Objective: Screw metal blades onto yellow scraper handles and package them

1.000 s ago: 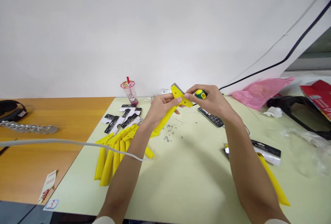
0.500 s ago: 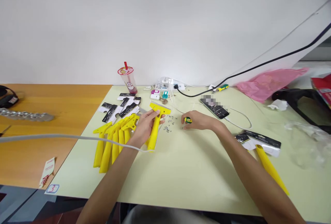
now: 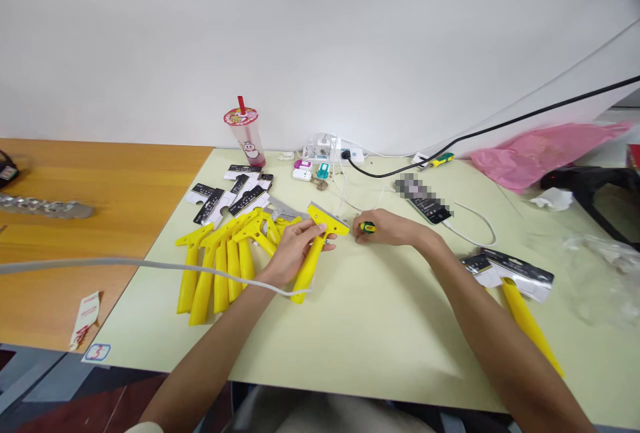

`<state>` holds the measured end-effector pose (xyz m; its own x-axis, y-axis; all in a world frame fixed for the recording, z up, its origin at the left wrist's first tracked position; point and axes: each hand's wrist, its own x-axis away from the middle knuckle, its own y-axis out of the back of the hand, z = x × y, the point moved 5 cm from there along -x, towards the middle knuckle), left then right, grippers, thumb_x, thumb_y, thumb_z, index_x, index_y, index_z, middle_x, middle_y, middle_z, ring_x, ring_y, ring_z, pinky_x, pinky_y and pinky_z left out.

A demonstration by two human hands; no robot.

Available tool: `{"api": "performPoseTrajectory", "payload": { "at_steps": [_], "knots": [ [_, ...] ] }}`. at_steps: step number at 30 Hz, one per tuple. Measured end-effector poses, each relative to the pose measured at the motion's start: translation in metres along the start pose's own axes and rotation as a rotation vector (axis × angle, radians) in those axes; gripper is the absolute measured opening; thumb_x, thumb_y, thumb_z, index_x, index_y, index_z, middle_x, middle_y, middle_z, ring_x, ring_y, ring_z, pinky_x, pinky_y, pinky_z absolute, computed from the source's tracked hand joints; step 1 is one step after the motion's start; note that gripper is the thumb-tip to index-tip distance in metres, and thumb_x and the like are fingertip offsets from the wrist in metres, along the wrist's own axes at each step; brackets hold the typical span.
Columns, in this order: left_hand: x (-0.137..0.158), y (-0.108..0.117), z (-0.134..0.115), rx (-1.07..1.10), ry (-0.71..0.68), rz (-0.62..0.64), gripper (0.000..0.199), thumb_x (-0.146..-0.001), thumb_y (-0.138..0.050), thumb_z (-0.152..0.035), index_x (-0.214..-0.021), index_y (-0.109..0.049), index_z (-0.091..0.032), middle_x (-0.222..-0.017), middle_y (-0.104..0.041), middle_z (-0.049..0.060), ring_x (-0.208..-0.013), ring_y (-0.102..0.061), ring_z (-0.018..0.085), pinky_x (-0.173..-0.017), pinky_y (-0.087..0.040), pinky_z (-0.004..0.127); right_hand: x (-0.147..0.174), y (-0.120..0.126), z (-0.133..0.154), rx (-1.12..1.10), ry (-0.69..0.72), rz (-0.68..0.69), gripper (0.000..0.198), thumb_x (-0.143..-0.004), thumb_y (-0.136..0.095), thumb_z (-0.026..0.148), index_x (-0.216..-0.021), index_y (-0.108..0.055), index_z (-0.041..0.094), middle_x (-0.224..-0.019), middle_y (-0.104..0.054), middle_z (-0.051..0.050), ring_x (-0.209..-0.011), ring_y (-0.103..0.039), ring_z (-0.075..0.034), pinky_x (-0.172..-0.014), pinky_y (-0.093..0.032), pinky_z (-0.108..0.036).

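My left hand (image 3: 293,250) is closed round a yellow scraper (image 3: 309,266), its wide head and metal blade edge pointing up and away from me. My right hand (image 3: 387,228) is curled over the table with a green-and-yellow screwdriver handle (image 3: 368,227) in its fingers; the tip cannot be made out. A small gap separates the scraper's head from those fingers. Left of my left hand lie several yellow scrapers (image 3: 203,286) in a row, some overlapping. Small loose screws that lay between the hands are now mostly hidden behind the scraper.
Black-and-white blade cards (image 3: 210,206) lie at the left rear, near a drink cup (image 3: 249,143). A power strip (image 3: 323,148) stands by the wall. A phone (image 3: 425,205) charges at right; another yellow handle (image 3: 533,326) lies beside my right forearm. A grey cable (image 3: 150,264) crosses over my left forearm.
My left hand has brought the scraper rightward, closer to my right hand, with its head tilted more. The screws have become covered from view. The camera view has shifted slightly.
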<state>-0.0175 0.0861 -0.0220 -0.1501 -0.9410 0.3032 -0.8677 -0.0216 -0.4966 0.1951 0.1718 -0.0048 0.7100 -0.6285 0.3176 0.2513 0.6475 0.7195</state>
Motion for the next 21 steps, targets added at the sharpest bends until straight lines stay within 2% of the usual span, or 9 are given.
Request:
{"api": "performPoseTrajectory", "payload": {
  "at_steps": [7, 12, 16, 21],
  "knots": [
    [0.001, -0.001, 0.001, -0.057, -0.018, 0.020, 0.038, -0.079, -0.098, -0.044, -0.094, -0.080, -0.014, -0.115, -0.081, 0.013, -0.104, -0.082, 0.027, -0.089, -0.070, 0.037, 0.000, 0.000, 0.005, 0.008, 0.032, -0.024, 0.008, -0.087, -0.070, 0.027, -0.092, -0.076, 0.026, -0.100, -0.081, -0.005, -0.095, -0.072, -0.026, -0.088, -0.052, -0.036],
    [0.004, -0.004, -0.001, -0.078, -0.003, 0.029, 0.037, -0.077, -0.099, -0.041, -0.097, -0.083, -0.015, -0.117, -0.082, 0.013, -0.105, -0.081, 0.028, -0.089, -0.070, 0.038, 0.001, 0.000, 0.007, 0.018, 0.040, -0.028, 0.008, -0.089, -0.070, 0.024, -0.093, -0.077, 0.026, -0.102, -0.081, -0.005, -0.097, -0.072, -0.026, -0.092, -0.052, -0.036],
    [0.003, -0.003, 0.001, -0.076, -0.004, 0.033, 0.037, -0.079, -0.098, -0.043, -0.098, -0.084, -0.015, -0.117, -0.081, 0.013, -0.105, -0.081, 0.028, -0.090, -0.070, 0.040, 0.004, 0.000, 0.009, 0.026, 0.044, -0.019, 0.008, -0.092, -0.068, 0.028, -0.093, -0.076, 0.026, -0.103, -0.079, -0.006, -0.098, -0.072, -0.026, -0.090, -0.051, -0.036],
    [0.001, 0.001, 0.002, -0.050, -0.039, 0.002, 0.037, -0.082, -0.096, -0.046, -0.096, -0.082, -0.015, -0.106, -0.080, 0.011, -0.108, -0.080, 0.028, -0.091, -0.070, 0.038, 0.019, 0.011, 0.022, 0.024, 0.051, -0.050, 0.015, -0.101, -0.061, 0.036, -0.101, -0.072, 0.026, -0.111, -0.077, -0.007, -0.104, -0.070, -0.027, -0.093, -0.050, -0.039]
  ]
}}
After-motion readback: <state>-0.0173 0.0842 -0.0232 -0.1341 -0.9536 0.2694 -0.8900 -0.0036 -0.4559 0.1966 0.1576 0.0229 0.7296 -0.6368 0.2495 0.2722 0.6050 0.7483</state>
